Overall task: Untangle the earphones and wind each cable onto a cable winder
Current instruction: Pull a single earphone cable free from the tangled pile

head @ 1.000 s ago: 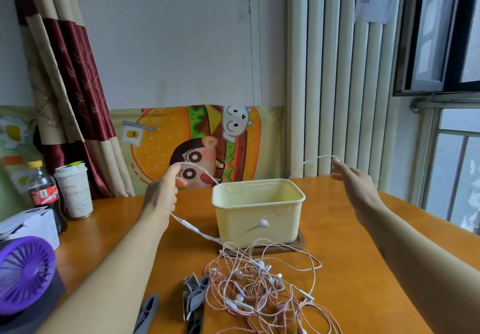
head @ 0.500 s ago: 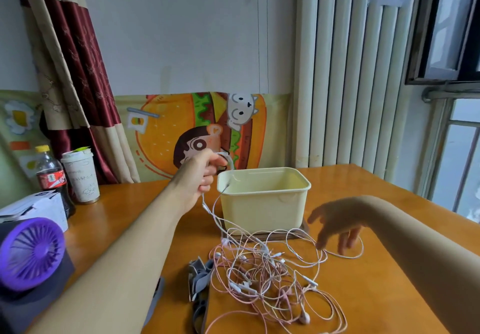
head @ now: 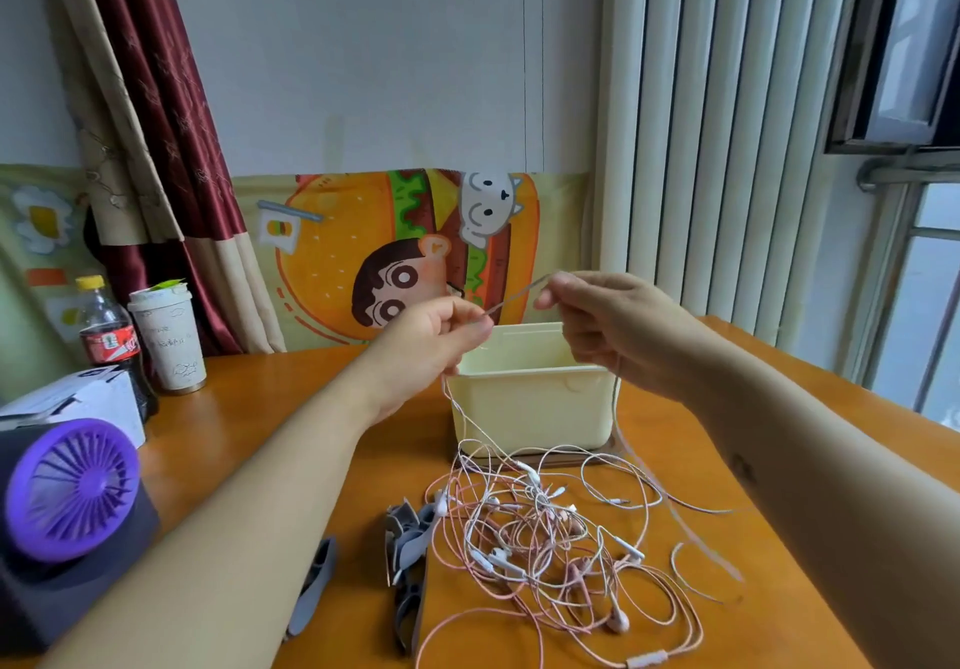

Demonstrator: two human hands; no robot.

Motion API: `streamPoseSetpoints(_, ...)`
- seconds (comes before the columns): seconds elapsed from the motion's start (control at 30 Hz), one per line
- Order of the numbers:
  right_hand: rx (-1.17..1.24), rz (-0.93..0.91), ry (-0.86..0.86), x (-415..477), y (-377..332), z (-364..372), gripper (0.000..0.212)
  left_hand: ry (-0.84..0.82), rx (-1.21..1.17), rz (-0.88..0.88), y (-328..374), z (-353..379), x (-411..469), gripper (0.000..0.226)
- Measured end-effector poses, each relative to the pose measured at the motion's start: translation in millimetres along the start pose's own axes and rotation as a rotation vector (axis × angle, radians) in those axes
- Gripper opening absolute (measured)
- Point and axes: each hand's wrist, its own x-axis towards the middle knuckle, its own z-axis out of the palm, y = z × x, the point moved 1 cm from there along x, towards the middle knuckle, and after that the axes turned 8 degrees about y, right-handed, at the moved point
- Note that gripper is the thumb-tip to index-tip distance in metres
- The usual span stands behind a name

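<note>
A tangle of pink and white earphones lies on the orange table in front of a cream box. Grey cable winders lie in a small heap at the tangle's left edge, and another grey winder lies further left, partly behind my forearm. My left hand and my right hand are raised above the box, each pinching one white cable that runs taut between them. From both hands the cable hangs down into the tangle.
The cream box stands mid-table on a dark coaster. A purple fan, a white carton, a cola bottle and a paper cup occupy the left side. The table's right edge runs past a window.
My right hand rose from the table beside the tangle and now pinches the cable near my left hand. My left hand stayed raised near the box, holding the cable.
</note>
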Motion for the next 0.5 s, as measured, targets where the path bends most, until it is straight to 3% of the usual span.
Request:
streamPoseSetpoints(0.27, 0.303, -0.176, 0.156, 6, -7, -16, 0.034, -0.039, 0.214, -0.076, -34, 17, 2, 0.02)
streamPoseSetpoints(0.4, 0.203, -0.229, 0.143, 2, -7, -18, 0.033, -0.139, 0.408, -0.029, -47, 32, 3, 0.024)
streamPoseSetpoints(0.5, -0.044, -0.166, 0.062, -6, 0, -16, 0.029, -0.226, 0.564, 0.002, -57, 46, 6, 0.019)
